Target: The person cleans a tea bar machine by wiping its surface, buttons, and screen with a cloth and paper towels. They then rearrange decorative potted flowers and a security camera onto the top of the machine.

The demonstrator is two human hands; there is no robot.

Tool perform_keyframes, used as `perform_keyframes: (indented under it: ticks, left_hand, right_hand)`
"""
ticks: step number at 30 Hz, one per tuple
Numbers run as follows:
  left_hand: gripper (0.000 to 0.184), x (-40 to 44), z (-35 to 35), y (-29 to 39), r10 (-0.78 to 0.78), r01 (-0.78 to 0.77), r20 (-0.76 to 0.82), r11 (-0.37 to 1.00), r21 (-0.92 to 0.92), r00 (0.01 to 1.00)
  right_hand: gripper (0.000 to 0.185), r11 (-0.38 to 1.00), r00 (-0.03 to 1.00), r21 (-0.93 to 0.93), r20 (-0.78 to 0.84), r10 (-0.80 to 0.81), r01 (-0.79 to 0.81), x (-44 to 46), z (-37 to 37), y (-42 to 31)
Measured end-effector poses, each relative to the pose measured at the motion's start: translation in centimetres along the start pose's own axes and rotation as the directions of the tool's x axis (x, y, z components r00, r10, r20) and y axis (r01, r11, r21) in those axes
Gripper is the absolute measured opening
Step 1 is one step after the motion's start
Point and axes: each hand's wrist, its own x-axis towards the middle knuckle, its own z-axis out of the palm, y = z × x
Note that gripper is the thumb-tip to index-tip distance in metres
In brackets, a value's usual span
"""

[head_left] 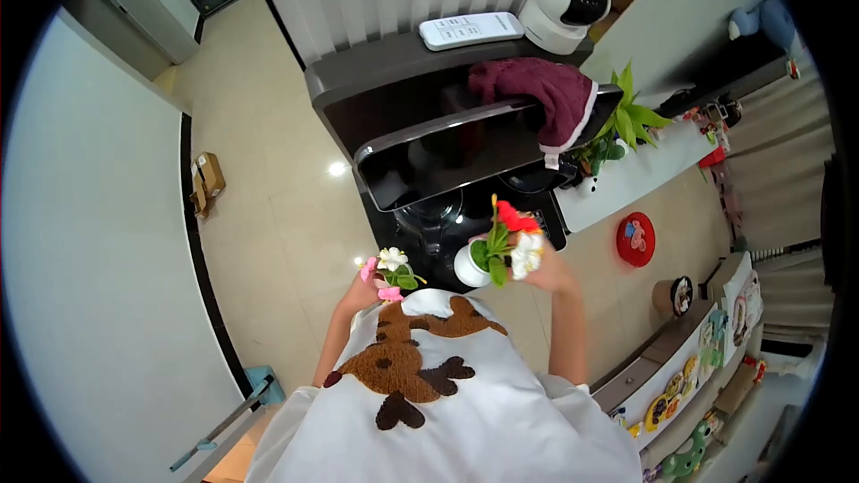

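Observation:
My right hand [544, 270] is closed on a small white flowerpot [472, 265] with crocheted-looking flowers. A red flower [517, 217], a white flower [527, 254] and green leaves [489, 259] rise from it and partly cover my fingers. The pot is tilted, close to the black cooktop [394, 231]. My left hand [359, 292] is closed around a second bunch of artificial flowers [394, 259], white and pink with green leaves. Its base is hidden by the blooms and my shirt. Both hands are in front of my body at the cooktop's near edge.
A dark range hood [447, 156] overhangs the cooktop, with a maroon cloth [546, 98] draped over it. On top are a white remote [472, 30] and a white camera [562, 13]. A green plant [631, 116] stands on the white counter [644, 174]. A red stool [635, 239] is at right.

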Motion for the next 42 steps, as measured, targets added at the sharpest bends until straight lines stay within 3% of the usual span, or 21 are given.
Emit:
perform_keyframes:
  ticks: [1, 5, 6, 7, 9, 11, 16, 17, 18, 19, 20, 21, 24, 26, 27, 29, 31, 33, 35, 37, 42]
  left_hand:
    - [0.056, 0.2, -0.1, -0.2, -0.013, 0.012, 0.01, 0.999, 0.051, 1.0]
    - [0.056, 1.3, 0.3, -0.9, 0.213, -0.212, 0.014, 0.96, 0.184, 0.977]
    - [0.058, 1.8, 0.2, -1.6, 0.261, -0.253, -0.008, 0.941, 0.226, 0.965]
    - [0.06, 2.3, 0.1, -2.1, 0.31, -0.292, -0.024, 0.918, 0.269, 0.95]
    - [0.065, 2.9, 0.0, -2.3, 0.326, -0.312, -0.005, 0.909, 0.277, 0.945]
    - [0.06, 3.2, 0.1, -2.3, 0.391, -0.337, -0.06, 0.854, 0.396, 0.919]
    - [0.051, 3.1, 0.8, -0.3, 0.458, -0.345, -0.087, 0.769, 0.538, 0.885]
    - [0.051, 2.6, 1.5, 1.0, 0.242, -0.207, -0.153, 0.954, 0.217, 0.958]
    - [0.051, 2.4, 1.8, 1.8, 0.012, -0.03, -0.134, 0.99, -0.135, 0.991]
    - [0.051, 2.7, 1.6, 1.0, 0.021, -0.04, -0.139, 0.99, -0.137, 0.99]
    - [0.054, 3.2, 1.2, -0.3, 0.326, -0.264, -0.197, 0.921, 0.286, 0.925]
    - [0.057, 3.4, 0.7, -1.6, 0.601, -0.385, -0.124, 0.643, 0.662, 0.789]
    - [0.075, 2.2, 0.7, 0.3, 0.486, -0.287, -0.049, 0.591, 0.754, 0.873]
    - [0.073, 1.2, 0.5, 0.9, 0.393, -0.197, -0.08, 0.614, 0.765, 0.916]
    - [0.064, 0.7, 0.2, 1.2, 0.278, -0.103, -0.095, 0.622, 0.776, 0.956]
    - [0.056, 0.3, -0.6, 1.8, 0.164, -0.013, -0.112, 0.617, 0.787, 0.98]
    - [0.037, -0.2, -1.5, 2.2, -0.228, 0.124, -0.031, 0.405, 0.906, 0.973]
    - [0.032, -0.7, -1.7, 3.0, -0.225, 0.123, -0.039, 0.371, 0.92, 0.974]
    - [0.028, -1.2, -1.5, 4.2, -0.221, 0.118, -0.043, 0.338, 0.934, 0.974]
    - [0.023, -1.8, -0.6, 5.9, -0.147, 0.17, -0.123, 0.368, 0.914, 0.981]
    - [0.02, -2.8, 0.4, 7.4, -0.097, 0.157, -0.127, 0.436, 0.886, 0.987]
  right_hand:
    - [0.082, 0.987, 0.985, -0.051, -0.085, 0.147, -0.152, -0.7, -0.4, 1.8]
    - [0.075, 1.0, 0.955, 0.019, -0.295, 0.029, -0.024, -0.8, 1.3, 8.3]
    - [0.073, 0.999, 0.932, -0.034, -0.361, -0.01, -0.002, -0.4, 1.9, 9.1]
    - [0.068, 0.941, 0.899, -0.334, -0.426, -0.104, -0.049, 0.0, 1.4, 11.6]
    - [0.063, 0.895, 0.855, -0.384, -0.519, -0.009, -0.224, 0.7, 3.5, 11.0]
    - [0.057, 0.806, 0.884, -0.552, -0.46, -0.081, -0.213, 1.2, 4.1, 11.4]
    - [0.063, 0.787, 0.923, -0.595, -0.374, -0.095, -0.16, 2.1, 3.1, 13.1]
    - [0.063, 0.786, 0.924, -0.599, -0.368, -0.099, -0.154, 2.2, 2.9, 12.6]
    - [0.069, 0.709, 0.942, -0.698, -0.296, -0.158, -0.1, 2.2, 2.6, 12.0]
    - [0.076, 0.619, 0.954, -0.785, -0.214, -0.208, -0.041, 2.1, 2.4, 11.1]
    - [0.089, 0.529, 0.966, -0.848, -0.127, -0.226, 0.012, 1.8, 2.3, 9.5]
    - [0.099, 0.356, 0.983, -0.928, -0.156, -0.101, -0.111, 1.0, 2.5, 7.8]
    - [0.088, 0.179, 0.962, -0.946, -0.263, 0.069, -0.272, -0.9, 3.4, 1.1]
    - [0.061, 0.505, 0.988, -0.852, -0.076, 0.137, -0.136, -0.8, 3.6, -4.0]
    - [0.061, 0.5, 0.989, -0.857, -0.073, 0.13, -0.129, -0.7, 4.4, -6.9]
    - [0.036, 0.673, 0.985, -0.72, 0.094, -0.147, 0.17, 0.3, 6.2, -12.2]
    - [0.029, 0.496, 0.913, -0.806, 0.128, -0.387, 0.323, 2.1, 7.0, -15.5]
    - [0.028, 0.254, 0.764, -0.854, 0.226, -0.605, 0.454, 5.8, 6.6, -17.4]
    - [0.031, 0.28, 0.729, -0.822, 0.219, -0.649, 0.496, 10.2, 6.6, -18.9]
    - [0.036, -0.03, 0.633, -0.856, 0.404, -0.66, 0.516, 13.9, 5.3, -19.2]
    - [0.041, -0.168, 0.733, -0.894, 0.438, -0.521, 0.416, 17.5, 3.7, -18.2]
